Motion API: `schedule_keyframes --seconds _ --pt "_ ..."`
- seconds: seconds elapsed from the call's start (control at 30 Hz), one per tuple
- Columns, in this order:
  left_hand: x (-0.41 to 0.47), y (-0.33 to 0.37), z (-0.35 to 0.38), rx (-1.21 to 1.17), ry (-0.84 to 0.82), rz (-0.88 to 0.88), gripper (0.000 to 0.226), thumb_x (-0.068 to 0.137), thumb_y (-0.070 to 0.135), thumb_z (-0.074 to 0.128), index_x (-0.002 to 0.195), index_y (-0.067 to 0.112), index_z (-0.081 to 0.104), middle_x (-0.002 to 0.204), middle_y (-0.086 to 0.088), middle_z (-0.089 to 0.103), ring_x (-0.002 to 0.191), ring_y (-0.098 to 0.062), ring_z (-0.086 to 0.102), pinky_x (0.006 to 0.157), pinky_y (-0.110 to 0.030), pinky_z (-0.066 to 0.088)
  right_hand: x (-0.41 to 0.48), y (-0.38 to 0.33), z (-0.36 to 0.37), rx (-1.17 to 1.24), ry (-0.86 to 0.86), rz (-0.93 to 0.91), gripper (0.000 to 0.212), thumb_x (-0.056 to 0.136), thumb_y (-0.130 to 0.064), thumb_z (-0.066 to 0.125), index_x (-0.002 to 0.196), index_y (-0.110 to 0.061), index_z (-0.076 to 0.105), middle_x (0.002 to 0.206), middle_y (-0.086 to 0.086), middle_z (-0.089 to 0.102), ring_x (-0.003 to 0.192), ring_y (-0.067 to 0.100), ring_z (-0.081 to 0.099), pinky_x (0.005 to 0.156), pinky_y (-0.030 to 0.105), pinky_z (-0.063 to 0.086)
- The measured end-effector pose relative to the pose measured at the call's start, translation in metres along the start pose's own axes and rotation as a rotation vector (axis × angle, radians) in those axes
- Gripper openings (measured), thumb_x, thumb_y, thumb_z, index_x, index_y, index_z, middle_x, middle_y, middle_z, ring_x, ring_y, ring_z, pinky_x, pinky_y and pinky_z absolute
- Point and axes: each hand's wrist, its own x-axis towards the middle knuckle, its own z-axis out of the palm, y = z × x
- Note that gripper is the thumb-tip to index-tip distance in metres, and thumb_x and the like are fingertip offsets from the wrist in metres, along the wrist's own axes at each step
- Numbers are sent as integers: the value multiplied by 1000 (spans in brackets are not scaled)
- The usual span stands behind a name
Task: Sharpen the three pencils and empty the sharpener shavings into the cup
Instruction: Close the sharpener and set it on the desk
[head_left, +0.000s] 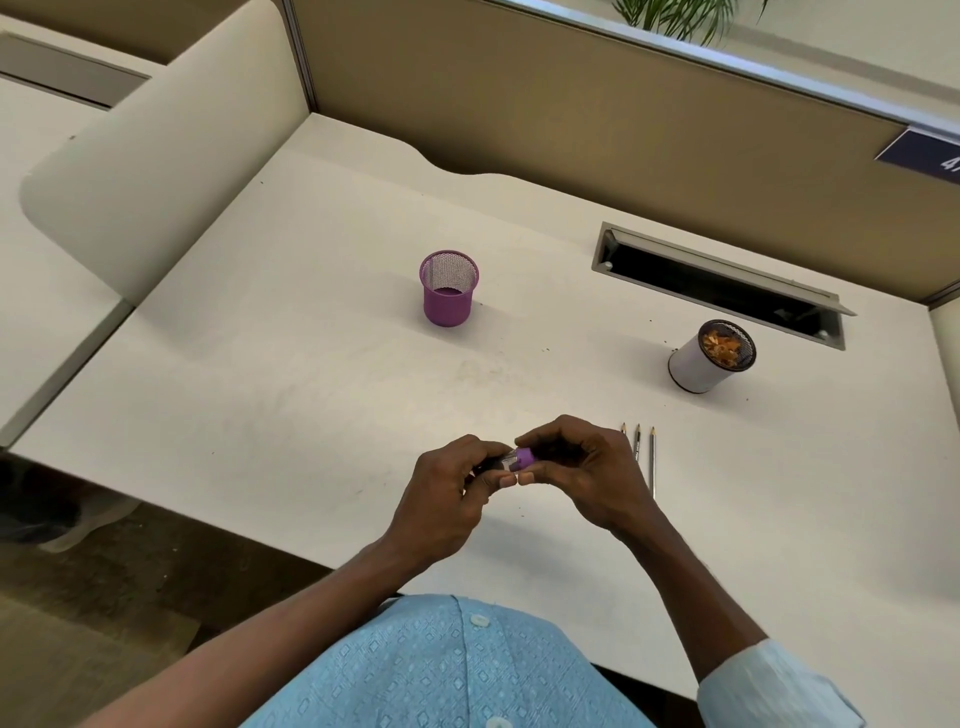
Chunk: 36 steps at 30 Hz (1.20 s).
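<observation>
Two hands met in the head view, nearer the camera than the purple mesh cup (448, 291) and a little to its right. The left hand (447, 488) curled round the clear body of a small sharpener (517, 459), and the right hand (582, 467) pinched its purple end, with the thumbs almost touching underneath. The sharpener was held above the desk (311, 364), well apart from the mesh cup.

Three pencils (652, 462) lay side by side on the desk, nearer than the mesh cup and well to its right, just beside the right hand. Their points faced away from the person. The hand hid part of two of them.

A white cup (709, 358) with orange-brown shavings inside stood far to the right of the mesh cup, slightly nearer the camera. A few dark specks lay round it.

Beyond and right of the mesh cup, a long cable slot (717, 280) opened in the desk, close to the tan partition (519, 104) along the far edge. Bare desk stretched from the mesh cup toward the hands and out to the left edge, where a pale side panel (156, 171) rose. The near edge ran just behind the person's wrists, above a blue patterned shirt (441, 670).
</observation>
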Motion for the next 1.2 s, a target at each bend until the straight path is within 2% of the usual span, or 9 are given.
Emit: schedule_keyframes --seconds 0.2,0.37,0.5,0.77,0.93,1.1,1.2 --pt "-2 -1 -1 4 14 22 23 93 29 75 113 18 78 94 8 74 82 -12 69 74 -41 59 -2 1 1 2 3 30 25 80 1 88 102 -6 80 87 6 82 72 24 78 73 36 64" --pt "-4 0 -1 26 41 62 24 90 25 82 112 18 77 95 6 74 86 -14 70 74 -36 58 -4 0 2 58 2 63 20 80 0 88 99 -3 80 83 6 82 63 25 75 67 32 61" --pt "-5 1 -2 41 64 93 24 89 19 85 111 16 77 96 5 73 85 -12 69 74 -32 57 -5 0 5 69 7 96 16 82 0 87 96 -3 81 79 10 81 62 25 74 64 33 62" --pt "-5 4 -3 94 80 134 27 85 12 88 109 15 76 97 5 69 86 -15 67 74 -34 58 -9 0 9 90 26 139 12 83 -4 87 93 -1 81 74 12 79 60 30 73 58 30 60" --pt "-5 1 -4 95 56 118 23 90 11 83 112 15 77 97 4 71 86 -12 68 75 -26 56 -10 2 11 112 40 113 17 80 -3 88 96 -1 81 79 13 80 63 27 73 61 32 61" --pt "-6 -3 -2 32 11 64 20 99 24 71 117 18 78 92 3 71 76 -18 67 67 -46 57 -11 5 12 114 72 22 28 75 0 91 101 -5 82 89 10 80 75 32 76 65 32 61" --pt "-7 -4 -1 -10 -12 35 21 101 26 66 117 18 77 87 1 70 71 -21 64 64 -49 56 -10 8 11 93 56 -39 31 73 1 92 102 -7 83 90 7 78 78 31 77 67 32 61"
